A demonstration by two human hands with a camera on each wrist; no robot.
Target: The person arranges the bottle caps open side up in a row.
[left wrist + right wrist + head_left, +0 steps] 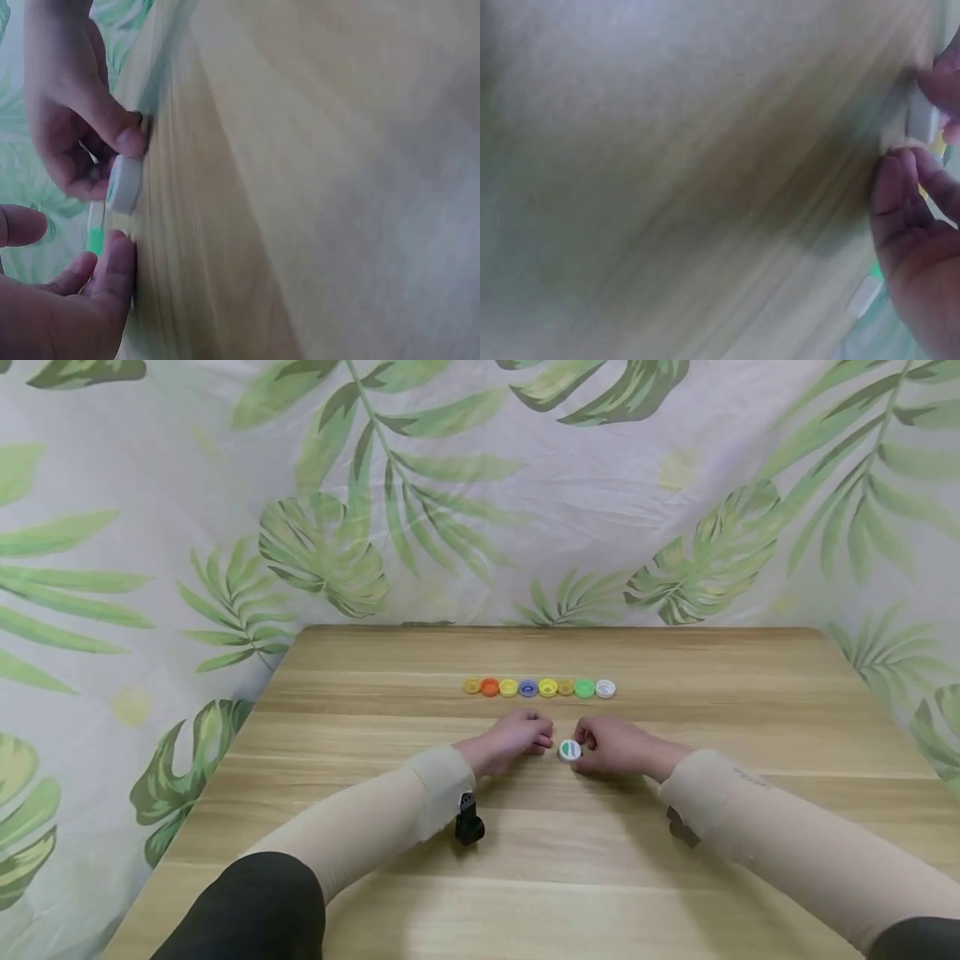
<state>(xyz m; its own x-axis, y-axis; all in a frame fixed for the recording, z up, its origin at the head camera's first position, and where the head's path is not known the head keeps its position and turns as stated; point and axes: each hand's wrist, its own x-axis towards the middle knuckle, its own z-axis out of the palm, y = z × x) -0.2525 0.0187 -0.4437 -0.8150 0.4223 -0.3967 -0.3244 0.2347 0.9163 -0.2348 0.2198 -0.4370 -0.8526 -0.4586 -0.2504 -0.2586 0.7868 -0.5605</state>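
A white bottle cap point(569, 751) with a green mark on its top is between the two hands, in front of a row of caps. My right hand point(618, 746) pinches its near side between thumb and curled fingers; in the left wrist view the thumb lies against the rim of the cap point(125, 184). To the cap's left is my left hand point(516, 741), fingers loosely bent and apart from it. In the left wrist view, the left fingertips point(116, 244) point toward the cap with a small gap.
Behind the hands, a straight row of bottle caps point(528, 688) runs across the wooden table point(375, 660), with orange, red, yellow, blue, green and white ones side by side. A leaf-patterned cloth point(450, 485) hangs beyond the table's far edge.
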